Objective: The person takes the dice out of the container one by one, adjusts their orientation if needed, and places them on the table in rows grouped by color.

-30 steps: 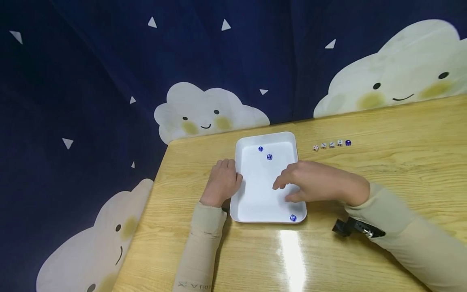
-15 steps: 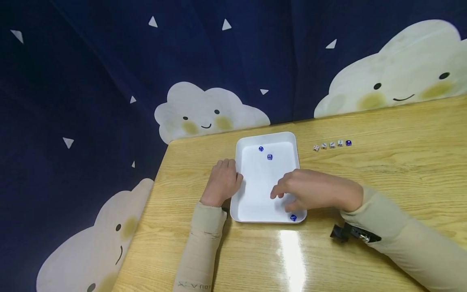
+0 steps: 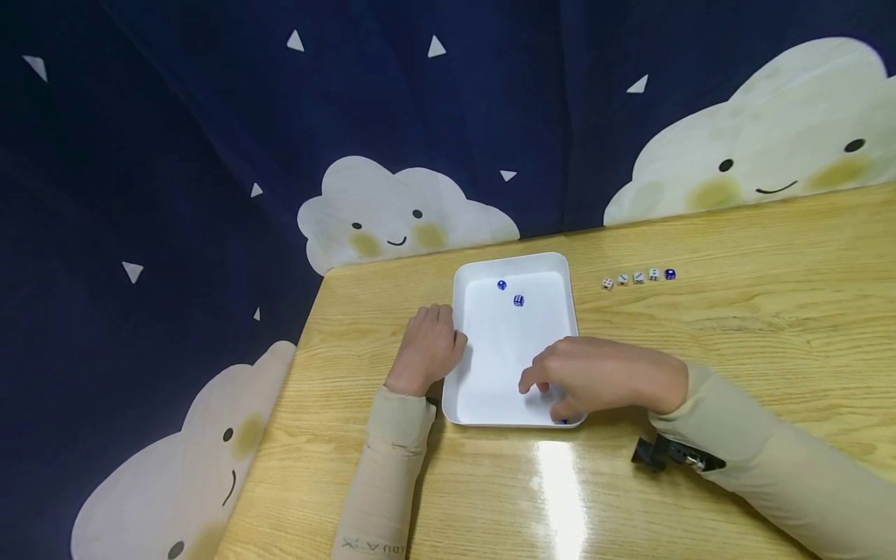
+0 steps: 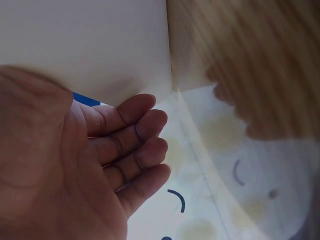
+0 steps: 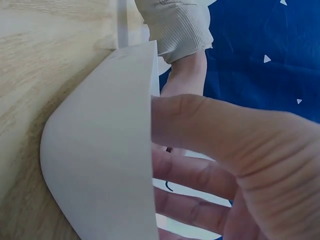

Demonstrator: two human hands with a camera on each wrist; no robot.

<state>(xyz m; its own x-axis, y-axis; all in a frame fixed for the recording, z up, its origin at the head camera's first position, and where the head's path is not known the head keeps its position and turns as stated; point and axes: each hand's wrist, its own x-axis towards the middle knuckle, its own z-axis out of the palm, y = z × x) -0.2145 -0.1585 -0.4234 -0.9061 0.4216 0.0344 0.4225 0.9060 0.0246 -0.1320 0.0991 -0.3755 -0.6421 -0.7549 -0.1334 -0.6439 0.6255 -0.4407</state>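
Right hand (image 3: 602, 377) fingers curled down over blue die (image 3: 564, 421) at tray's (image 3: 514, 342) near-right corner, pinch not confirmable; die small, hard, light, slick; pinch opposite faces; left hand (image 3: 425, 348) relaxed against tray's left rim.

Both arms wear matching beige long sleeves, close-fitting, running down to the wrists. Left sleeve (image 3: 381, 482) has a ribbed knit cuff (image 5: 177, 30), ridges plain in the right wrist view. Small dark lettering is printed low on the left sleeve near the frame bottom; too small to read properly. Right sleeve (image 3: 777, 474) is the same fabric, cuff sitting at the wrist. A small black device (image 3: 668, 455) hangs under the right sleeve just behind the cuff, boxy, with a bit of silver metal on it. Left hand (image 3: 425, 350) and right hand (image 3: 602, 377) are bare: no gloves, rings or watch visible.
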